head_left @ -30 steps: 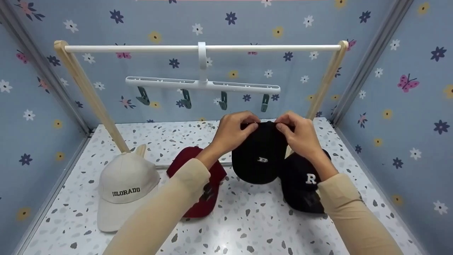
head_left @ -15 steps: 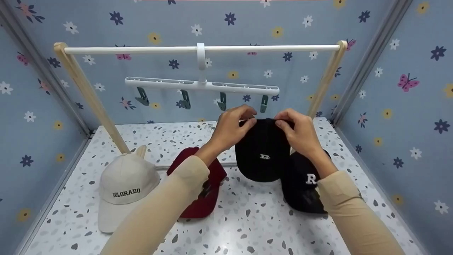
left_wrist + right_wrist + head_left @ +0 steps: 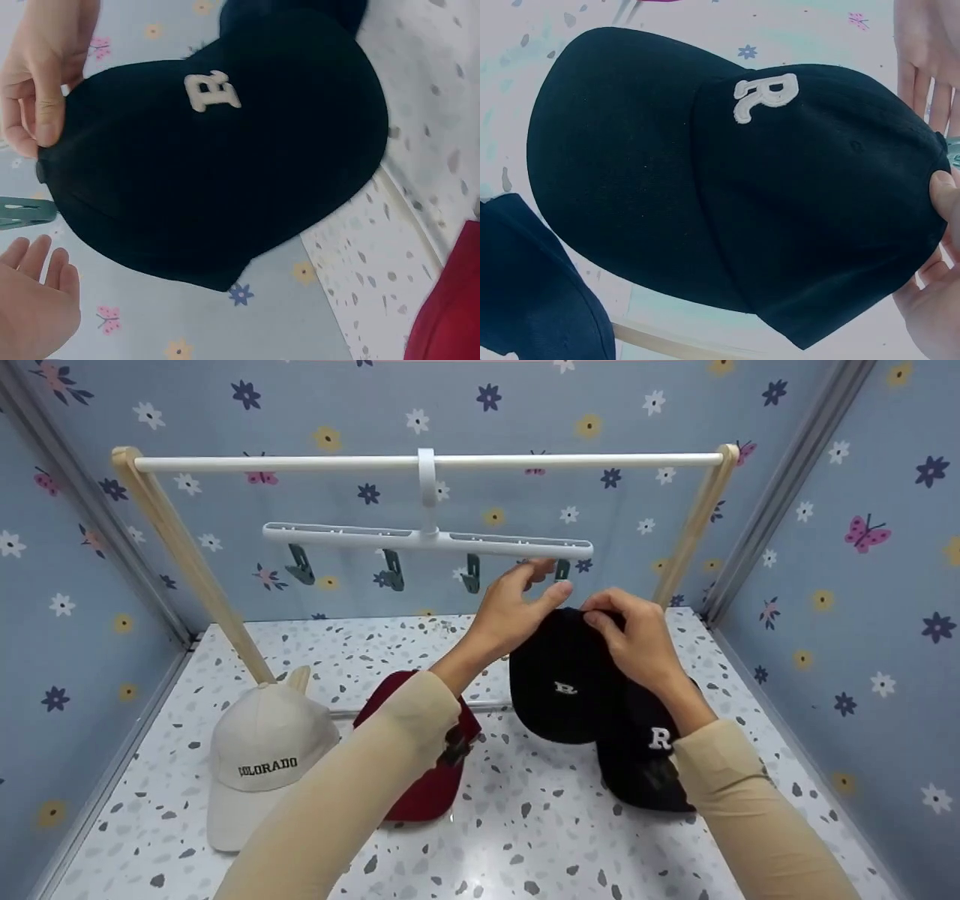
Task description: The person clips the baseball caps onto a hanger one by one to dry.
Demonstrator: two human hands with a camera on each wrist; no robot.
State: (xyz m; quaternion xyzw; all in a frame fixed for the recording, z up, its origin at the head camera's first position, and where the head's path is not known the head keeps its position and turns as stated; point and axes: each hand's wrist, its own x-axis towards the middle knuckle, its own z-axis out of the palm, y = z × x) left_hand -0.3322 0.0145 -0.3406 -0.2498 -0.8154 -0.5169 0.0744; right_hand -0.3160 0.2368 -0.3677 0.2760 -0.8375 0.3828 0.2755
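A black cap [image 3: 562, 675] with a white R hangs crown up and brim down, and my right hand [image 3: 637, 641] pinches its top between thumb and fingers. The right wrist view shows the right thumb [image 3: 946, 196] pressed on the crown. My left hand [image 3: 514, 604] is off the cap, raised beside the rightmost green clip [image 3: 562, 570] on the white hanger [image 3: 360, 538]. In the left wrist view the left fingers [image 3: 34, 259] are loosely bent, apart from the clip [image 3: 26, 212]. The cap's back is hidden.
A second black cap [image 3: 637, 765] with an R lies behind the right forearm. A red cap [image 3: 424, 799] is partly covered by the left sleeve. A beige COLORADO cap [image 3: 262, 735] lies at left. Several green clips hang from the hanger, which hooks on the white rod [image 3: 285, 464].
My left hand has let go of the cap's top and moved up and right to the rightmost clip. The right hand still pinches the cap, which has shifted slightly right.
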